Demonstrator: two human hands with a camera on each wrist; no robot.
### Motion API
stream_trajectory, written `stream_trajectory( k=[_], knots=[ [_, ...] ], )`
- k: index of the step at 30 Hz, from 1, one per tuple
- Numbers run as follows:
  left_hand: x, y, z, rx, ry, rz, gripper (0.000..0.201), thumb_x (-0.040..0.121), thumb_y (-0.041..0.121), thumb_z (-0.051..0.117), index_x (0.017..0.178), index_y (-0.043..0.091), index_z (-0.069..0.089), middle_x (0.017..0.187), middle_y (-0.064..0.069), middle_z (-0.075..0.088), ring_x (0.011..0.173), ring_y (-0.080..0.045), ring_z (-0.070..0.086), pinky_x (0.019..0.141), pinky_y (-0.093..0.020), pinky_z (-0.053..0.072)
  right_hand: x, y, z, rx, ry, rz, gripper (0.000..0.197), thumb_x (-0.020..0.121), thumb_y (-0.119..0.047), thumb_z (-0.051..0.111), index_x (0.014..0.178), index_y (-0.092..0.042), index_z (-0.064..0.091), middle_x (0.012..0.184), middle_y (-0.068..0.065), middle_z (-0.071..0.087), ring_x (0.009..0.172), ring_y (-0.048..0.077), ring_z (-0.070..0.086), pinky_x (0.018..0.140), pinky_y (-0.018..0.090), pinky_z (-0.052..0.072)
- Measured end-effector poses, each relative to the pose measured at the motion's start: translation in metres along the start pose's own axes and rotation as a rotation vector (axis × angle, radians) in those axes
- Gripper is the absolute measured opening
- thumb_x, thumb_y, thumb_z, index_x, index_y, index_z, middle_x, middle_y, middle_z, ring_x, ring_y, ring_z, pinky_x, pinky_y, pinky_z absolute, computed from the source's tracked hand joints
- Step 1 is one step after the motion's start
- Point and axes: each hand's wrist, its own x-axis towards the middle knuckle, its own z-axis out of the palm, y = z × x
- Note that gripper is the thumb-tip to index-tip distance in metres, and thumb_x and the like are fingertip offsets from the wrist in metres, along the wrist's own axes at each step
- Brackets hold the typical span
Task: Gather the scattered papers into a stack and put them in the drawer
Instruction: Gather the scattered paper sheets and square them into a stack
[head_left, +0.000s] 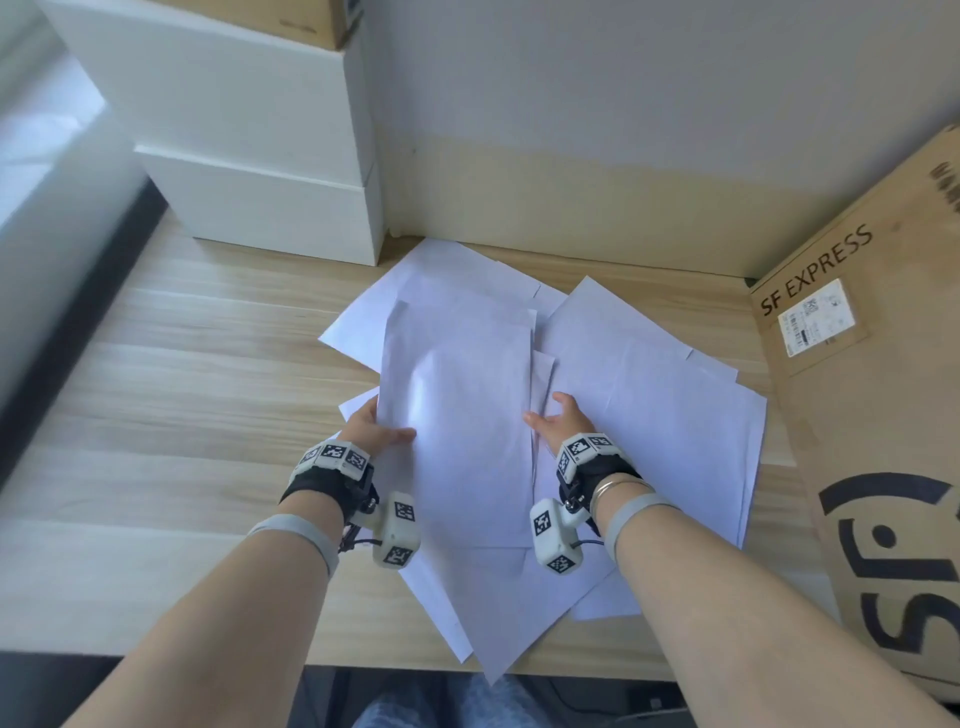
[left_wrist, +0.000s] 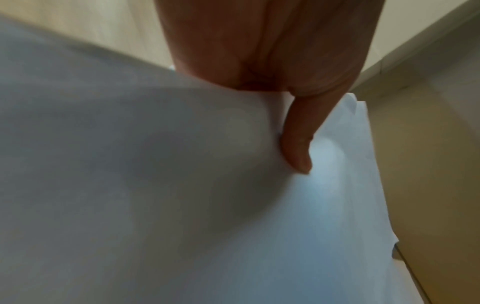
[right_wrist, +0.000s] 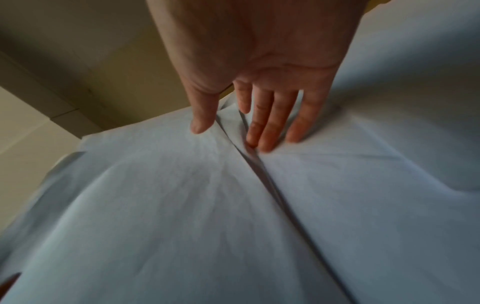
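Left hand (head_left: 371, 434) pinched the near left edge of a raised white sheet (head_left: 457, 405) at the centre of the frame, thumb on top and fingers hidden beneath, as the left wrist view confirmed with the thumb (left_wrist: 296, 144) pressed onto the paper. Right hand (head_left: 558, 421) lay flat with fingers straight and slightly spread, its fingertips (right_wrist: 267, 142) pressing down on overlapping sheets just right of the lifted one, the thumb (right_wrist: 202, 121) resting on the neighbouring sheet across a dark seam. Scattered papers (head_left: 649, 389) fanned loosely across the middle of the wooden bench (head_left: 182, 374), some corners hanging past its near edge at the bottom of the frame. White drawer unit (head_left: 260, 171) stood at the upper left against the wall, its fronts shut, with a brown box (head_left: 311, 21) on top. Large cardboard carton (head_left: 883, 415) marked "SF EXPRESS" filled the right side, just beside the papers.
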Motion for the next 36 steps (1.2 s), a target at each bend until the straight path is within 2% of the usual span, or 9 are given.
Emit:
stream_trajectory(
  k=[3,7,12,15,19,23,25,28,36],
  knots=[
    [-0.002,0.001,-0.002,-0.133,-0.062,-0.009,0.046,0.079,-0.009,0.063,0.121,0.01,0.055,0.103,-0.015,0.066,0.091,-0.032,0.062,0.088,-0.049,0.05,0.001,-0.003,0.006,0.088,-0.033,0.025,0.068,0.084,-0.043,0.061,0.14,-0.015,0.033,0.107,0.007,0.059,0.082,0.023,0.063,0.097,0.037,0.049],
    [-0.007,0.007,-0.001,-0.19,-0.099,-0.028,0.043,0.084,-0.003,0.06,0.124,0.01,0.052,0.094,-0.008,0.065,0.08,-0.025,0.063,0.072,-0.038,0.052,0.0,-0.004,0.007,-0.045,0.048,-0.017,0.053,0.09,-0.042,0.054,0.13,-0.007,0.045,0.129,0.011,0.054,0.119,0.028,0.052,0.099,0.032,0.039],
    [-0.004,0.007,-0.004,-0.178,-0.089,-0.09,0.045,0.087,0.004,0.06,0.13,0.007,0.046,0.121,-0.016,0.059,0.102,-0.034,0.058,0.094,-0.049,0.046,-0.002,-0.006,0.001,-0.027,0.019,0.014,0.052,0.092,-0.047,0.047,0.125,-0.007,0.047,0.123,0.012,0.059,0.113,0.031,0.056,0.093,0.032,0.04],
    [-0.002,0.004,-0.005,-0.182,-0.081,-0.1,0.054,0.087,0.005,0.059,0.137,0.006,0.04,0.131,-0.018,0.055,0.107,-0.035,0.057,0.092,-0.05,0.047,0.001,-0.002,-0.002,-0.068,-0.052,0.022,0.053,0.092,-0.051,0.043,0.123,-0.008,0.05,0.119,0.013,0.06,0.111,0.031,0.057,0.094,0.033,0.04],
    [-0.002,0.001,-0.007,-0.234,-0.061,-0.126,0.053,0.085,0.005,0.06,0.134,0.012,0.043,0.119,-0.017,0.062,0.099,-0.034,0.06,0.085,-0.05,0.052,0.005,0.003,0.003,-0.093,-0.161,-0.004,0.048,0.092,-0.047,0.048,0.116,-0.006,0.053,0.102,0.01,0.058,0.096,0.026,0.057,0.085,0.03,0.04],
    [-0.02,0.0,-0.007,-0.302,-0.251,-0.137,0.036,0.08,0.004,0.062,0.112,0.022,0.056,0.085,-0.004,0.076,0.074,-0.024,0.073,0.064,-0.036,0.059,0.01,0.007,0.011,-0.178,-0.216,-0.048,0.055,0.087,-0.034,0.058,0.136,-0.013,0.043,0.135,0.006,0.055,0.119,0.026,0.056,0.104,0.034,0.042],
    [-0.024,-0.002,-0.007,-0.254,-0.298,-0.164,0.047,0.069,0.007,0.065,0.113,0.019,0.056,0.093,-0.01,0.073,0.082,-0.029,0.07,0.071,-0.041,0.059,0.014,0.009,0.014,-0.187,-0.244,-0.059,0.059,0.085,-0.033,0.061,0.138,-0.017,0.042,0.14,0.005,0.052,0.123,0.024,0.054,0.108,0.038,0.04],
    [-0.009,-0.013,-0.007,-0.029,-0.154,-0.188,0.056,0.068,0.002,0.068,0.12,0.011,0.051,0.113,-0.019,0.064,0.102,-0.039,0.062,0.093,-0.051,0.049,0.006,0.004,0.01,-0.206,-0.239,-0.07,0.054,0.086,-0.03,0.061,0.136,-0.016,0.044,0.138,0.005,0.053,0.123,0.025,0.054,0.107,0.035,0.04],
    [0.006,-0.021,-0.027,0.117,0.069,-0.151,0.049,0.078,-0.011,0.062,0.125,-0.009,0.049,0.128,-0.03,0.055,0.121,-0.043,0.053,0.105,-0.05,0.042,-0.001,-0.003,0.003,-0.144,-0.12,-0.078,0.048,0.091,-0.042,0.053,0.129,-0.014,0.051,0.135,0.006,0.055,0.124,0.024,0.051,0.106,0.031,0.037]
  ],
)
